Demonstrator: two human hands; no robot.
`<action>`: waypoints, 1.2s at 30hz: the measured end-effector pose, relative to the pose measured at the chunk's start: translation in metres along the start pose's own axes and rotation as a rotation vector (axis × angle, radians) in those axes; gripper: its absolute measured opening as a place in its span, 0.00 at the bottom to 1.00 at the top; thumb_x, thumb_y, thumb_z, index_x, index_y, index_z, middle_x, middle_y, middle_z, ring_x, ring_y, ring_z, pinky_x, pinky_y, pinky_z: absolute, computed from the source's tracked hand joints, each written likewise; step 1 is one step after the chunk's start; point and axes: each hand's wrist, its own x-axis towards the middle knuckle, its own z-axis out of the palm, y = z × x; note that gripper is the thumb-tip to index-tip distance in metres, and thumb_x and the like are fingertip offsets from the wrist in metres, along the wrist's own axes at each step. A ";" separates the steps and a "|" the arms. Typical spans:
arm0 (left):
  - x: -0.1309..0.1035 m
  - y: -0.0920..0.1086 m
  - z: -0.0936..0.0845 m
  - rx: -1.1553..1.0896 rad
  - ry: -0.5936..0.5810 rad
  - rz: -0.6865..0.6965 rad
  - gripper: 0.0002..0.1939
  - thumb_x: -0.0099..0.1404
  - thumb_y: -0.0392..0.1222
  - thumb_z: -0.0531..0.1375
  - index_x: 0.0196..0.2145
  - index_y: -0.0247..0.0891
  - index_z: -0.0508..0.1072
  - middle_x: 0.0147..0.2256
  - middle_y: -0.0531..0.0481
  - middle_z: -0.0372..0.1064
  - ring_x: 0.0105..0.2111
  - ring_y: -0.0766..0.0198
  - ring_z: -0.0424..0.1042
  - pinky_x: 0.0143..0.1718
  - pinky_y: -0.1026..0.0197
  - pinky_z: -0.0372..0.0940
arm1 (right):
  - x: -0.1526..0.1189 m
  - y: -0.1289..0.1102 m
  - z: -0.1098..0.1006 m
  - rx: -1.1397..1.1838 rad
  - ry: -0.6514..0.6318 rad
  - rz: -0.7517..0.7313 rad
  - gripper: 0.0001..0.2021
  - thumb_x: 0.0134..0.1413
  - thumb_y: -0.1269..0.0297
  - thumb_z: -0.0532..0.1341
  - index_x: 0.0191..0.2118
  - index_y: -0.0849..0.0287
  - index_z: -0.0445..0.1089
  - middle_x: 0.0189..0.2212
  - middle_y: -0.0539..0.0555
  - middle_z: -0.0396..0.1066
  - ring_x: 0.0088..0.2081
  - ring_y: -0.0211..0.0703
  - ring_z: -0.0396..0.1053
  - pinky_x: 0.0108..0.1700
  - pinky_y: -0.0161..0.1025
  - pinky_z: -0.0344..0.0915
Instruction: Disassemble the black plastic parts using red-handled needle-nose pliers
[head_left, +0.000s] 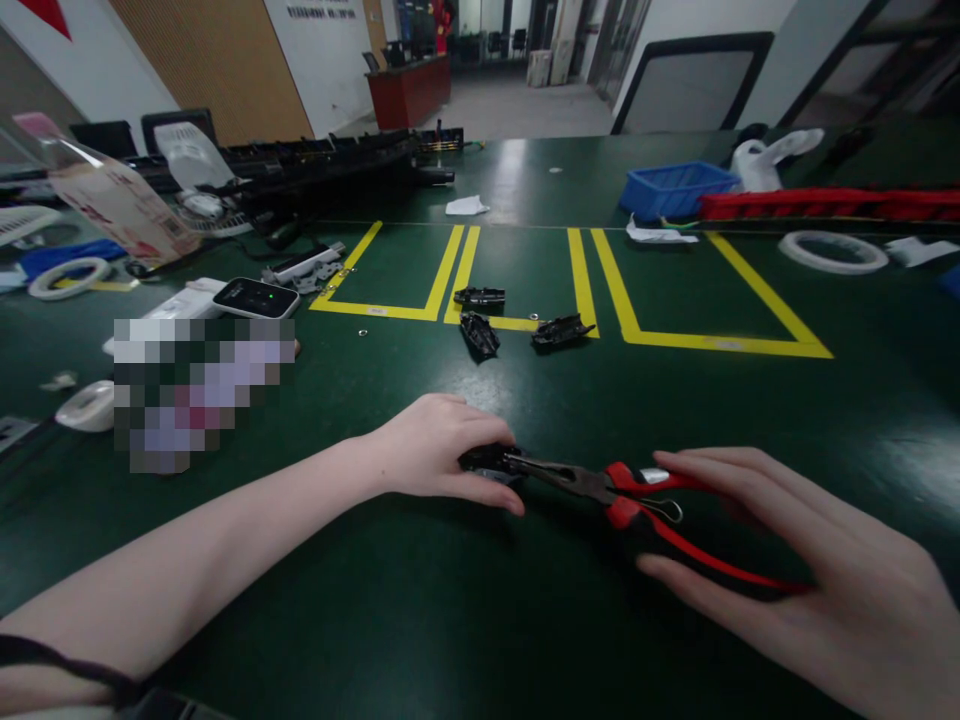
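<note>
My left hand is closed around a small black plastic part, thumb below and fingers above it. Long-nose pliers with red and black handles reach in from the right, their jaw tips at the part's right end. My right hand is wrapped about the plier handles, which stand apart with a wire spring between them. Whether the jaws grip anything is too small to tell. Beyond my hands lie three similar black parts: one at the back, one nearer, and one to the right.
Yellow tape marks outlines on the green table. A blue bin, red strip and tape roll lie at the back right. On the left are a bottle, a black device and long black parts. Small rings lie about.
</note>
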 end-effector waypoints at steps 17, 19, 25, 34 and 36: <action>0.000 0.000 -0.001 0.021 -0.003 0.013 0.25 0.63 0.65 0.63 0.40 0.37 0.75 0.30 0.52 0.74 0.28 0.64 0.72 0.30 0.64 0.58 | 0.001 0.001 0.003 -0.335 0.036 -0.233 0.23 0.56 0.50 0.59 0.53 0.60 0.65 0.42 0.62 0.75 0.37 0.55 0.74 0.35 0.51 0.70; -0.001 0.000 -0.001 0.028 0.001 0.006 0.26 0.62 0.65 0.63 0.40 0.37 0.75 0.29 0.52 0.73 0.28 0.64 0.72 0.29 0.64 0.56 | 0.002 0.002 0.002 -0.393 0.048 -0.256 0.22 0.56 0.53 0.59 0.53 0.60 0.64 0.42 0.62 0.75 0.39 0.59 0.74 0.38 0.55 0.68; -0.002 0.000 -0.001 0.043 0.008 0.002 0.26 0.60 0.64 0.65 0.40 0.36 0.75 0.29 0.53 0.73 0.27 0.65 0.71 0.27 0.65 0.55 | 0.005 0.000 0.003 -0.473 0.124 -0.336 0.24 0.56 0.56 0.58 0.56 0.62 0.63 0.46 0.68 0.75 0.47 0.66 0.73 0.53 0.64 0.60; -0.005 -0.003 0.000 0.080 0.120 0.131 0.29 0.62 0.67 0.61 0.43 0.36 0.75 0.30 0.51 0.74 0.29 0.65 0.73 0.29 0.64 0.60 | 0.004 0.000 0.002 -0.377 0.151 -0.283 0.23 0.55 0.56 0.61 0.56 0.57 0.64 0.46 0.64 0.76 0.49 0.66 0.74 0.58 0.66 0.57; -0.005 -0.004 0.001 0.095 0.145 0.132 0.28 0.63 0.66 0.61 0.44 0.36 0.74 0.31 0.51 0.75 0.30 0.65 0.73 0.30 0.63 0.60 | 0.006 0.001 0.003 -0.320 0.137 -0.278 0.22 0.54 0.54 0.62 0.53 0.57 0.65 0.45 0.62 0.76 0.50 0.66 0.73 0.59 0.67 0.55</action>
